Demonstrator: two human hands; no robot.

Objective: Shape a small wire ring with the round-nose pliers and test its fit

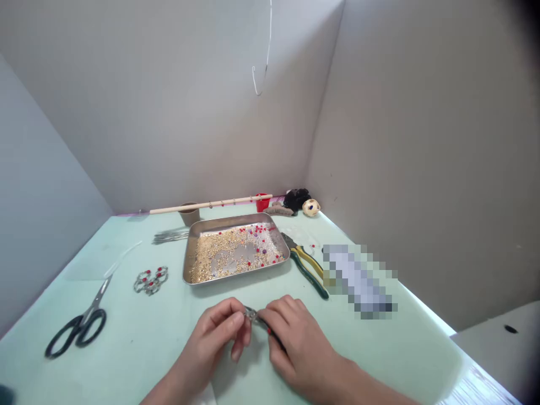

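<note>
My left hand (223,332) is closed in a pinch on a small silvery wire piece (248,313), whose exact shape is too small to make out. My right hand (295,340) wraps round small dark-handled pliers (276,337), and their tip meets the wire piece between both hands. Just beyond my hands stands a metal tray (236,279) with gold, clear, red and purple beads (206,256). Several wire rings with red beads (151,280) lie to the left of the tray.
Black-handled scissors (80,332) lie open at the left. Green-and-yellow pliers (310,267) rest right of the tray, near a pixelated patch. Behind are thin wires (170,236), a brown cup (189,216), a wooden stick (181,208) and a red cup (262,203). A wire hook (255,84) hangs above.
</note>
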